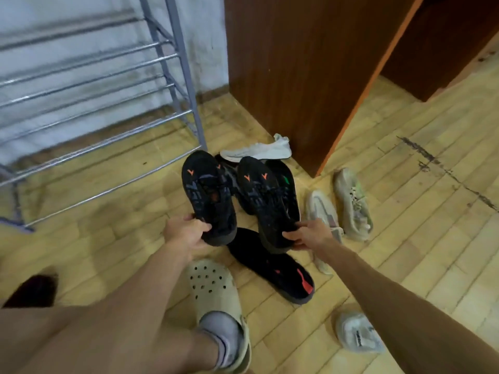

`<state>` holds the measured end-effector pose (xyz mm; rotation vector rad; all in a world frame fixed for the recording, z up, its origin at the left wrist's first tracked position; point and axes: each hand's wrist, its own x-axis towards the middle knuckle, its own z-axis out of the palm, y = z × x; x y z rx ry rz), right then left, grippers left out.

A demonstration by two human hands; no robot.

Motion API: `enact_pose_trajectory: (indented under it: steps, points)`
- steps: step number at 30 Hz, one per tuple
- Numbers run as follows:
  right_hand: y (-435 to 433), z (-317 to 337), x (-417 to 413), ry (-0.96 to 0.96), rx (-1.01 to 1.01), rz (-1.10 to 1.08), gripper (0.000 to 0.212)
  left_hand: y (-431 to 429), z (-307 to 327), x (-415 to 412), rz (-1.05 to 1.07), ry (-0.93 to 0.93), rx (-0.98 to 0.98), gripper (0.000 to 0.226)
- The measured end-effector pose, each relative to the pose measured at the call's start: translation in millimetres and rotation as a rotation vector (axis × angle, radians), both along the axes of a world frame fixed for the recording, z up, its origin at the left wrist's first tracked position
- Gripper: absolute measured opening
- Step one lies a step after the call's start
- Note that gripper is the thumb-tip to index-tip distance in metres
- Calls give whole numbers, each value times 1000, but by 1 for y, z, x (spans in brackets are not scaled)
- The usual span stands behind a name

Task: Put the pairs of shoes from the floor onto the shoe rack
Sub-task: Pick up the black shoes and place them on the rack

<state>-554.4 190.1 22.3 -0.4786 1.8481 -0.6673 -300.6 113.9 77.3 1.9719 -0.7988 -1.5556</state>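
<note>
- Our left hand (186,233) is clamped on the heel of one black shoe (208,195); our right hand (310,236) is clamped on the heel of its mate (266,201).
- Both shoes are lifted off the floor (405,211), side by side, long axes running away from us, toes far.
- The rack (94,147) stands far and left of both hands, and the left hand is the nearer one, so we judge the carry goes leftward, toes first, onto its bars.
- The pair is dark knit with small orange marks and thick soles; the rack is thin shiny metal bars, bare.
- More shoes lie on the wood-block floor: a black one with red (272,265) below our hands, pale ones (351,203) to the right, a white one (259,151) by the brown cabinet (297,63).
</note>
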Motion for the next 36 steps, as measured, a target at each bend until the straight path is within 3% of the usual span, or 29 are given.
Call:
enact_pose_trajectory:
  steps: [13,22,36]
  points:
    - [-204,-4,77,-110,-63,189,52,-135,-39,60,299,92,3,30]
    - [-317,-38,129,-143,-122,239,38,-242,-80,101,348,109,-55,49]
    - [-410,-82,156,-21,-160,121,28,-315,-130,104,319,66,-83,46]
